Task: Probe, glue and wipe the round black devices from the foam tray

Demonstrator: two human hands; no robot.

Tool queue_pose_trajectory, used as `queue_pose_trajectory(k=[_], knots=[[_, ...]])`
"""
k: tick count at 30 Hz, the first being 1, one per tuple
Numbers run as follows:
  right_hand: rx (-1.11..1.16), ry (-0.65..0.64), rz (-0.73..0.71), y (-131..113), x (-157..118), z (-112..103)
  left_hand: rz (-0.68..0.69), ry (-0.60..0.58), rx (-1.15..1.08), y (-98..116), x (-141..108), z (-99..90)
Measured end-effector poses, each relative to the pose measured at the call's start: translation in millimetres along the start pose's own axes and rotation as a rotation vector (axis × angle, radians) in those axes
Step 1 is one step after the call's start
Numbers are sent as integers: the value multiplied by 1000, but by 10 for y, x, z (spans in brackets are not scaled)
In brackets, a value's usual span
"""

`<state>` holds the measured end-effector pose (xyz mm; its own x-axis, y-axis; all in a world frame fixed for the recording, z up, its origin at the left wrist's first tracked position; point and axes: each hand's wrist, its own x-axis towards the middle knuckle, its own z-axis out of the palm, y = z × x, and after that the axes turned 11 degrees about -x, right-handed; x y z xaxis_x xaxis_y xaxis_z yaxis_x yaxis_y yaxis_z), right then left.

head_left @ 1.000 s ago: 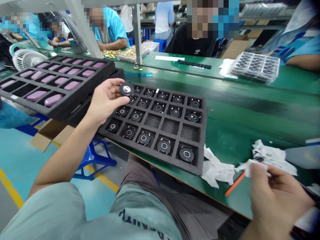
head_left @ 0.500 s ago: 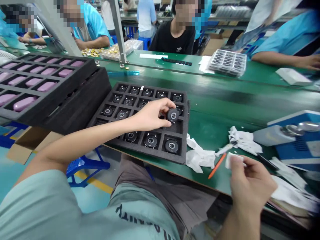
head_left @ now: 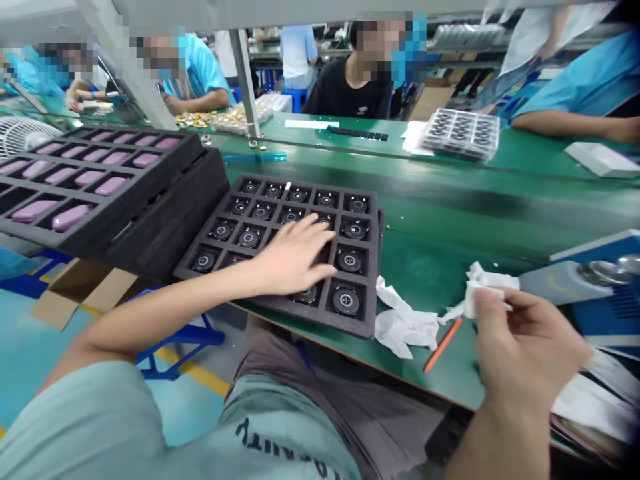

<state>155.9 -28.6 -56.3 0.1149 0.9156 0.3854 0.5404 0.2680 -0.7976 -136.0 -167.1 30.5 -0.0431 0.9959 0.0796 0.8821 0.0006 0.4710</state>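
Note:
A black foam tray holds several round black watch bodies in square compartments. Over its middle compartments is my left hand, fingers spread, with no object seen in its grasp; what lies under the palm is hidden. One watch body sits in the right column, beside my left thumb and fingers. To the right of the tray, my right hand pinches a small folded white wipe between thumb and fingers, above the green table.
Crumpled white tissues and an orange stick lie right of the tray. Stacked foam trays with pink cases stand left. A grey bottle and blue box are right. Several people sit across the table.
The watch body my left hand held now rests in a right-column compartment. My left hand has let go, opened and moved left. My right hand still pinches the wipe.

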Motion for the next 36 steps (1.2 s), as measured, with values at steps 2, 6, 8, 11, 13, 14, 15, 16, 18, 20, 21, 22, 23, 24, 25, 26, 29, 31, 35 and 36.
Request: queue_pose_trajectory(k=[2, 6, 8, 11, 13, 14, 15, 16, 18, 20, 21, 22, 23, 24, 25, 26, 29, 31, 35, 36], knots=[[-9, -8, -7, 10, 50, 47, -85, 67, 99, -234, -169, -273], [-25, -102, 15, 4, 104, 139, -318, 75, 296, -683, -451, -659], [-65, -129, -5, -33, 130, 203, -333, 73, 299, -792, -501, -700], [-127, -167, -50, -66, 199, 325, -288, 120, 229, -817, -479, -662], [-142, -214, -64, -33, 271, 418, -261, 174, 120, -793, -448, -636], [-153, -229, -66, 1, 313, 466, -270, 201, 62, -782, -436, -630], [-178, -250, -73, 43, 358, 514, -289, 225, 12, -775, -428, -629], [-215, -260, -77, 88, 402, 562, -306, 236, -35, -771, -422, -633], [-272, -275, -79, 168, 475, 653, -329, 253, -72, -759, -412, -652], [-293, -287, -80, 208, 513, 731, -332, 282, -58, -708, -379, -675], [-293, -295, -83, 209, 514, 758, -326, 307, -58, -658, -343, -682], [-294, -304, -87, 200, 501, 772, -314, 339, -82, -591, -289, -683], [-297, -310, -90, 181, 474, 768, -292, 367, -142, -508, -213, -674], [-296, -306, -93, 158, 434, 742, -260, 387, -253, -408, -117, -650], [-285, -291, -99, 134, 382, 693, -224, 383, -396, -296, -4, -609], [-263, -266, -107, 114, 321, 622, -195, 360, -536, -174, 123, -549], [-180, -137, -114, 142, 141, 308, -157, 204, -871, 212, 512, -268], [-196, -9, -35, 272, 55, 34, -187, 61, -1036, 443, 717, -37], [-331, 253, 217, 712, -44, -558, -313, -187, -1209, 720, 903, 338], [-351, 279, 255, 809, -59, -665, -334, -211, -1217, 747, 911, 396]])
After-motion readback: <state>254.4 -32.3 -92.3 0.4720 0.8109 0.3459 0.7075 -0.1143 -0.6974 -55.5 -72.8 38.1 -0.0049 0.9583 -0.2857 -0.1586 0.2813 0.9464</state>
